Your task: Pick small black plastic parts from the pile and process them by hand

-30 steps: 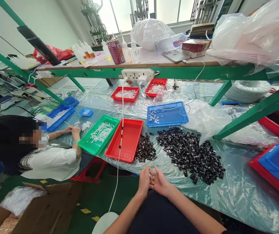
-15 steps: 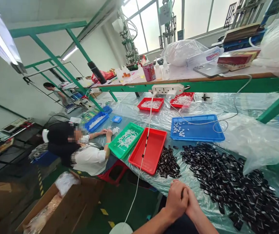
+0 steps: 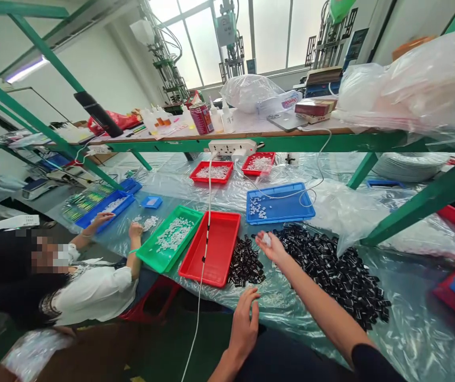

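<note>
My right hand [image 3: 272,247] is turned palm up over the near edge of the large pile of black parts [image 3: 337,270], with small white pieces [image 3: 266,239] lying in it. Lower down, my left hand [image 3: 246,317] hovers at the table's front edge, fingers apart and nothing in them. Beyond my left hand lies a smaller heap of dark parts [image 3: 246,262], beside the red tray [image 3: 210,249]. Behind my right hand, the blue tray [image 3: 280,203] holds some white pieces at its left end.
A green tray [image 3: 169,239] of white pieces stands left, near a seated person [image 3: 92,292] whose hands are at the table. A white cable [image 3: 199,297] hangs across the red tray. A shelf [image 3: 172,142] spans the back.
My hands have come apart from being clasped; the right moved forward and now holds white pieces, the left opened. The view has swung right. The person's hands have separated.
</note>
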Demonstrator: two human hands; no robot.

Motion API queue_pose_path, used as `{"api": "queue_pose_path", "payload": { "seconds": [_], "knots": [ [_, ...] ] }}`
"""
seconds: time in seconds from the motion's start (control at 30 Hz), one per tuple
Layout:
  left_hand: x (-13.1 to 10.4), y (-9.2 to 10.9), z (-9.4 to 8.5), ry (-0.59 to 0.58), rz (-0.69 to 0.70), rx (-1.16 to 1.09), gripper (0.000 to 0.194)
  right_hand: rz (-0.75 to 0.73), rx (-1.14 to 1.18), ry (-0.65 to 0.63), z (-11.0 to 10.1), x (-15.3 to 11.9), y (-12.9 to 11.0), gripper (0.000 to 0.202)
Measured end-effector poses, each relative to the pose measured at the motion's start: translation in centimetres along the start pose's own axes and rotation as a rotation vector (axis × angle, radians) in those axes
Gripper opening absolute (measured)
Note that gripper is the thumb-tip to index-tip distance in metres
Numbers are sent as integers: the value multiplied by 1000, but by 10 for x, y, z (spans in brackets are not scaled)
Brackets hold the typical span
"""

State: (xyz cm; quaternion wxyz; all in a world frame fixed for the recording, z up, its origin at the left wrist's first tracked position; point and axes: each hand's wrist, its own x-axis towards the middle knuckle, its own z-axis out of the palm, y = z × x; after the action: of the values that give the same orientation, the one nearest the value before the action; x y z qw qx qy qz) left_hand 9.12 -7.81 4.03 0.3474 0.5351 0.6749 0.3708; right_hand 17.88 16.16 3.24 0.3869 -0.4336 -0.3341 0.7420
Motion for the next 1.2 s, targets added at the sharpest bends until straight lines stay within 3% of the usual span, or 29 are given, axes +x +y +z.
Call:
{"api": "queue_pose_path", "payload": {
  "seconds": [0.1,0.2,0.33,0.5,0.6,0.7,0.83,0.97,1.2],
  "knots": [
    [-8,-7,2,-31,-62,-44,35,7,24,-9,8,33,-50,68],
    [-14,-10,1,-67,-115,-78,38,40,-35,55,4,27,-52,74],
    [-19,-12,-6,-121,-134,-81,44,102,-156,90,-25,-40,17,61],
    [-22,-29,-5,-179,-209,27,53,94,-412,298,-112,-152,106,65],
    [-19,-36,-1,-327,-190,66,54,125,-796,595,-167,-199,128,59],
    [-7,-29,2,-480,-132,104,53,217,-1006,788,-202,-223,132,54],
    [17,-7,11,-611,-65,148,53,261,-1073,828,-214,-222,133,58],
    [26,9,22,-634,-43,134,53,282,-1083,820,-202,-198,141,56],
    [11,-1,21,-619,-87,71,55,249,-1103,843,-189,-172,144,30]
  ]
}}
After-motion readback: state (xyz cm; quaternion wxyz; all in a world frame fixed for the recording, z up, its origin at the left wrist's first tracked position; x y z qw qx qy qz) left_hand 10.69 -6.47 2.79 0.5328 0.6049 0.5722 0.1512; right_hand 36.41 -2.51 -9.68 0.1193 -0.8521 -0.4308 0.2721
